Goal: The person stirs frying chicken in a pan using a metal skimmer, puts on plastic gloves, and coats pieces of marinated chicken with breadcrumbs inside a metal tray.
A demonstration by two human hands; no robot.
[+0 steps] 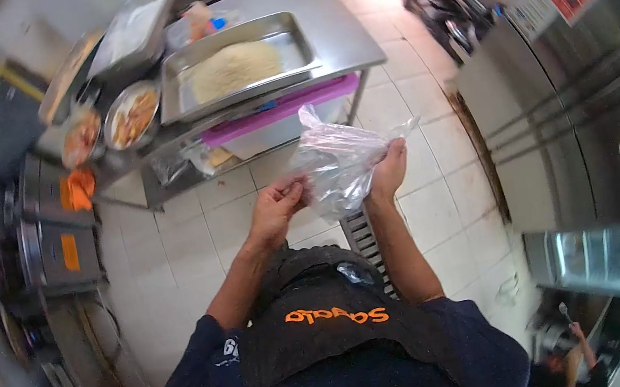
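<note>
Centrally, the left hand [276, 210] pinches the left edge of a clear plastic bag [337, 159], its grip closed between thumb and fingertips; the right hand [389, 171] has its grip closed on the bag's right side. The bag spreads crumpled mid-frame. Beyond, at upper centre, a metal tray [293, 50] of pale crumbs [235, 68] sits on the bench [335, 9], a metal bowl [110, 127] to its left.
</note>
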